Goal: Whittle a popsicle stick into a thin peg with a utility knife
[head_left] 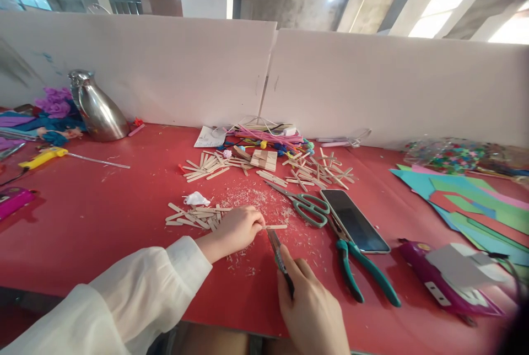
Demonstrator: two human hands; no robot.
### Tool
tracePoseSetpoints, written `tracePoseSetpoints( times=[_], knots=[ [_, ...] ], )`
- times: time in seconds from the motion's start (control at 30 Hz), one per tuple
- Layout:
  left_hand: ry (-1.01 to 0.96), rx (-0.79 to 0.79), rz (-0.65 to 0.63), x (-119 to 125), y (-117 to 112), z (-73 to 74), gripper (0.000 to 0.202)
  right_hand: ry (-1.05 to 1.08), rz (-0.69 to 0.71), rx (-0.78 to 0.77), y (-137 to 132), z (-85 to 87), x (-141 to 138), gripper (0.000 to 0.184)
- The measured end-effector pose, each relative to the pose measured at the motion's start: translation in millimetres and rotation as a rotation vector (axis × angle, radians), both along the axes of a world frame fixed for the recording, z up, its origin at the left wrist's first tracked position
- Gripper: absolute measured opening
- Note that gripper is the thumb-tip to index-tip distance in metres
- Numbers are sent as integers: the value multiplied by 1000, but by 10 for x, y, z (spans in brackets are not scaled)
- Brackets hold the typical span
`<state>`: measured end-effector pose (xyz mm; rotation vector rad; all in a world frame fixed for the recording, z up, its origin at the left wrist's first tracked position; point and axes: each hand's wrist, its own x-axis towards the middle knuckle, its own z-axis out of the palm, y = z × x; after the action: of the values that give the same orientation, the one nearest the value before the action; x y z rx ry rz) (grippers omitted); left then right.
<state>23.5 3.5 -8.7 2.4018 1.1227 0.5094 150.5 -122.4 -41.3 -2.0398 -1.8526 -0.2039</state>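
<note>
My left hand (pixel 239 228) pinches one end of a wooden craft stick (pixel 278 226), its free end pointing right. In my right hand (pixel 309 300) is a utility knife (pixel 281 261), fingers wrapped round its handle. The blade's tip meets the underside of the stick close to my left fingertips. Wood shavings (pixel 256 198) lie scattered on the red tabletop around and beyond both hands. Behind my left wrist is a loose heap of craft sticks (pixel 194 216), partly covered by that hand, with a crumpled white piece (pixel 196 198) beside it.
Right of my hands lie green-handled scissors (pixel 312 209), pliers (pixel 366 269) and a phone (pixel 355 220). More sticks (pixel 320 170) and pink stems (pixel 264 140) are farther back. A metal jug (pixel 101 109) and yellow glue gun (pixel 43 158) stand left; coloured paper (pixel 475 206) lies right.
</note>
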Motion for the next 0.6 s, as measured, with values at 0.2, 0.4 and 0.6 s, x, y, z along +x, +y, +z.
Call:
tracePoseSetpoints(
  times=[0.2, 0.4, 0.6],
  knots=[
    [-7, 10, 1, -5, -6, 3, 16, 156, -4, -31, 1, 66, 140, 36],
    [-8, 30, -12, -11, 5, -33, 16, 186, -29, -55, -27, 108, 140, 35],
    [8, 24, -2, -9, 0, 0, 16, 74, -1, -22, -7, 149, 168, 34]
  ],
)
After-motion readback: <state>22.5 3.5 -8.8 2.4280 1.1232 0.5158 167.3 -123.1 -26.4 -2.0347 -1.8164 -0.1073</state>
